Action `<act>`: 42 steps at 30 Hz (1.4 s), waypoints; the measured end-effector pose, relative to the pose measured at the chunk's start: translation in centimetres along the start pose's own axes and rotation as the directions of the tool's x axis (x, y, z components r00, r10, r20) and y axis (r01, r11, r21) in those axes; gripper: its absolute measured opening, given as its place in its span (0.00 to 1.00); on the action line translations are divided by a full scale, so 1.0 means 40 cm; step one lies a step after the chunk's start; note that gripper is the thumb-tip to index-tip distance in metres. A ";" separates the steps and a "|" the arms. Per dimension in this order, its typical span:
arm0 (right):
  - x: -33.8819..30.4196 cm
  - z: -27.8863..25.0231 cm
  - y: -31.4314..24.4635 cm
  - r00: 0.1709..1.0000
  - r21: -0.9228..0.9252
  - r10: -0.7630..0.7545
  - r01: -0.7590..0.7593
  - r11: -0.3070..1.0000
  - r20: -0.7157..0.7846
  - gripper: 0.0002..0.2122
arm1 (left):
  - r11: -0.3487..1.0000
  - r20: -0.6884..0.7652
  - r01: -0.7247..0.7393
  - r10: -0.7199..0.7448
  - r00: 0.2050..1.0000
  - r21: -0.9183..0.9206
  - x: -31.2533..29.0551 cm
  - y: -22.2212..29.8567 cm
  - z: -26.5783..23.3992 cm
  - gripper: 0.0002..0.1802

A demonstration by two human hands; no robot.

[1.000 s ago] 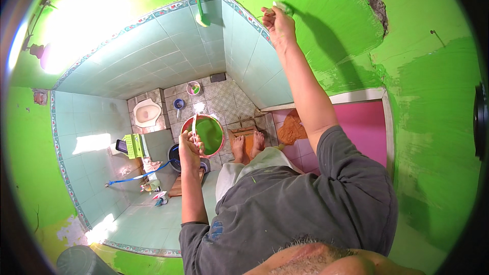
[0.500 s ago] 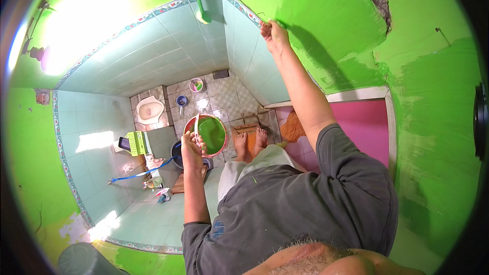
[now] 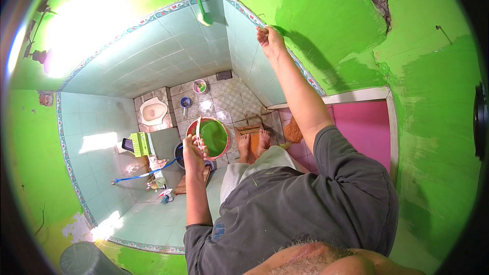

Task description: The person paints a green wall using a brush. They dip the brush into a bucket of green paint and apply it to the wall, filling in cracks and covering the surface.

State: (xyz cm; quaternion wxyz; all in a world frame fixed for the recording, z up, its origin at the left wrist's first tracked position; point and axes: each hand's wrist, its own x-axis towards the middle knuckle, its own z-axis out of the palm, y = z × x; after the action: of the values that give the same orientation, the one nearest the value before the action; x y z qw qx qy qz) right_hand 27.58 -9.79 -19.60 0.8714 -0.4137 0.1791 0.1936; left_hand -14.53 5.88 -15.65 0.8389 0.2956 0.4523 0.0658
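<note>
A view from a person's head, looking steeply down into a small tiled bathroom. Near the middle of the frame the left hand [image 3: 192,148] is closed around the rim of a round red bowl [image 3: 210,137] filled with green paint. The bowl sits just right of that hand, its open mouth tipped toward the camera, so the whole green surface shows; being round, it has no clear long axis. The left forearm rises straight up from the lower edge of the frame, elbow bent.

At upper centre the right hand [image 3: 270,39] is pressed against the wall where the pale blue tiles meet the green painted wall [image 3: 326,25]. Its fingers are curled shut, seemingly on a small tool, but the tool is hidden inside the fist and too small to make out. The right arm stretches long and nearly straight from the grey shirt [image 3: 305,198] at lower right, up and leftward.

Below the bowl, bare feet [image 3: 253,142] stand on a wooden board, partly covered by the shirt. Left of centre are a white squat toilet [image 3: 153,110], a blue hose [image 3: 145,174] and a yellow-green basket [image 3: 140,144]. A pink panel [image 3: 361,127] lies at right.
</note>
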 end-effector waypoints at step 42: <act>-0.130 0.041 0.036 0.992 -0.336 -0.091 0.115 0.935 0.086 0.09 | 0.999 0.059 0.008 -0.006 0.998 -0.033 0.022 0.014 -0.021 0.15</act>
State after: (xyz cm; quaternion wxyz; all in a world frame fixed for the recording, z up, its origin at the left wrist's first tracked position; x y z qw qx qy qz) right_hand 22.65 -8.64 -17.12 0.8013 -0.5600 0.0906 0.1898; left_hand -14.60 7.04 -16.34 0.8568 0.2821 0.4272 0.0617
